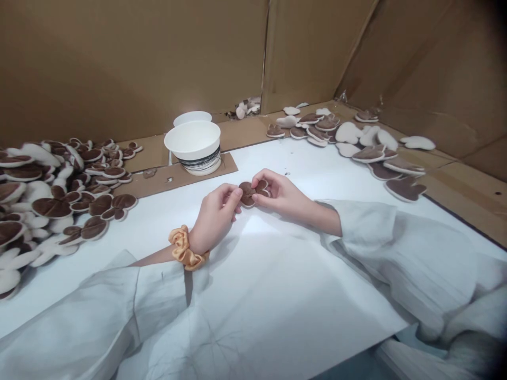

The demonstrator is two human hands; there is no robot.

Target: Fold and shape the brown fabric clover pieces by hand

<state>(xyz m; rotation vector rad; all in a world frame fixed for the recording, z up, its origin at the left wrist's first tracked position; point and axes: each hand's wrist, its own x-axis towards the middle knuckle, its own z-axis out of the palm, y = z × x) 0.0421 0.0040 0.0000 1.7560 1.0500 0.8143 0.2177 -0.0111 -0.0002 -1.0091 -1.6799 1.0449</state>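
Note:
A small brown plush piece with a pale edge (247, 194) is held between both hands over the white table surface (285, 253). My left hand (217, 214) pinches its left side between thumb and fingers; an orange scrunchie (185, 248) circles that wrist. On the piece's right side, my right hand (279, 194) grips the lobes with thumb and forefinger. Its other fingers are curled and partly hidden.
A big heap of brown and white plush pieces (51, 207) covers the left side. Behind the hands stands a white paper bowl (193, 141) on a cardboard strip. More pieces (406, 188) lie at the right. Cardboard walls (130, 63) rise behind.

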